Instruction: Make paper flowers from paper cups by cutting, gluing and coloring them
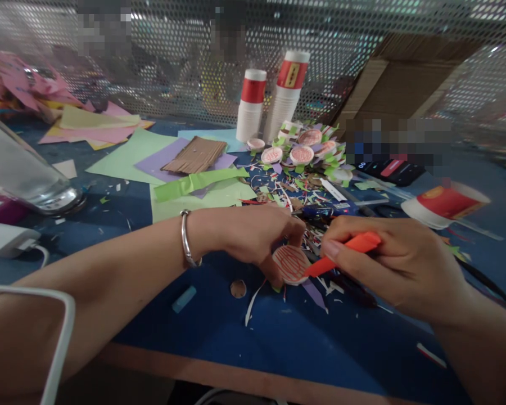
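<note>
Between the fingers of my left hand (263, 236) is a round white paper disc (292, 264) with red scribbled lines on it. My right hand (398, 267) grips an orange marker (346, 253), its tip at the disc's right edge. Whether the tip touches the paper I cannot tell. A purple paper strip (315, 295) sticks out below the disc. Just left of it lies a small brown cardboard circle (238, 289). Beyond my hands, several similar red-marked discs (302, 154) with green and purple paper bits are heaped together.
Two stacks of paper cups (252, 107) stand at the back by a perforated metal screen (164, 84). A single red-and-white cup (444, 205) lies tipped at right. Coloured paper sheets (122, 154), corrugated cardboard (196, 154), a drinking glass (29, 169) and a white charger (10, 240) are at left. Paper scraps litter the middle.
</note>
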`<state>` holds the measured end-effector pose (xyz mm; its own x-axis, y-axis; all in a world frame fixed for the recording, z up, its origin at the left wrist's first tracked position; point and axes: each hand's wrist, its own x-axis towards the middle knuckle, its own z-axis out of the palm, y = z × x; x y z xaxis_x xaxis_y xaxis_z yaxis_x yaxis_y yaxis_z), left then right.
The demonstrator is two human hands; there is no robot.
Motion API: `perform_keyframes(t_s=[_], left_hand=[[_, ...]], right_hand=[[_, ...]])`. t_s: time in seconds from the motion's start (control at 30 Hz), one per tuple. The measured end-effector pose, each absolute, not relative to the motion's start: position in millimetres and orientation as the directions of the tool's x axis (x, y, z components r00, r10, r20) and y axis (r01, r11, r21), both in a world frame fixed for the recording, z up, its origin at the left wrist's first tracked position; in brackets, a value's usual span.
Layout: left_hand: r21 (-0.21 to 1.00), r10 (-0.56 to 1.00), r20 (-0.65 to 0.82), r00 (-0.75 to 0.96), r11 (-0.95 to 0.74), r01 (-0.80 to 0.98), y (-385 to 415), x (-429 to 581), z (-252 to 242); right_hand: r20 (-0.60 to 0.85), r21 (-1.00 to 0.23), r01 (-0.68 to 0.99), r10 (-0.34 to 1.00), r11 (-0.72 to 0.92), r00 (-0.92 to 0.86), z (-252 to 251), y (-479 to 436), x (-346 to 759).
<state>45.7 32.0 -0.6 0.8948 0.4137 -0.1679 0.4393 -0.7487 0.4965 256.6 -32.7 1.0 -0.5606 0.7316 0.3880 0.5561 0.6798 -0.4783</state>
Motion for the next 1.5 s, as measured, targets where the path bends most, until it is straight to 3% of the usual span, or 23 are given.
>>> perform_keyframes(t_s=[0.33,0.57,0.77,1.07,1.27,1.5], left_hand=[[0.522,0.431,-0.183,0.883,-0.719,0.459,31.6,46.6,-1.9],[0.579,0.426,-0.160,0.891,-0.690,0.434,32.7,46.2,-3.6],[0.604,0.417,-0.143,0.898,-0.681,0.413,31.4,45.1,-2.8],[0.606,0.388,-0.123,0.913,-0.699,0.379,34.7,44.2,-4.6],[0.604,0.385,-0.126,0.914,-0.701,0.378,36.8,44.7,-6.7],[0.625,0.382,-0.132,0.915,-0.684,0.376,34.7,44.9,-4.2]], right_hand=[[0.481,-0.105,0.613,0.579,0.783,-0.658,0.8,-41.4,251.1],[0.520,-0.034,0.609,0.534,0.793,-0.667,-8.2,-41.6,249.6],[0.547,-0.090,0.538,0.493,0.838,-0.676,-12.4,-42.3,243.4],[0.438,-0.516,0.462,0.685,0.722,-0.582,-6.3,-44.5,241.2],[0.482,-0.564,0.474,0.736,0.676,-0.475,-9.1,-42.8,249.2],[0.438,-0.554,0.448,0.703,0.701,-0.560,-8.3,-41.2,243.0]])
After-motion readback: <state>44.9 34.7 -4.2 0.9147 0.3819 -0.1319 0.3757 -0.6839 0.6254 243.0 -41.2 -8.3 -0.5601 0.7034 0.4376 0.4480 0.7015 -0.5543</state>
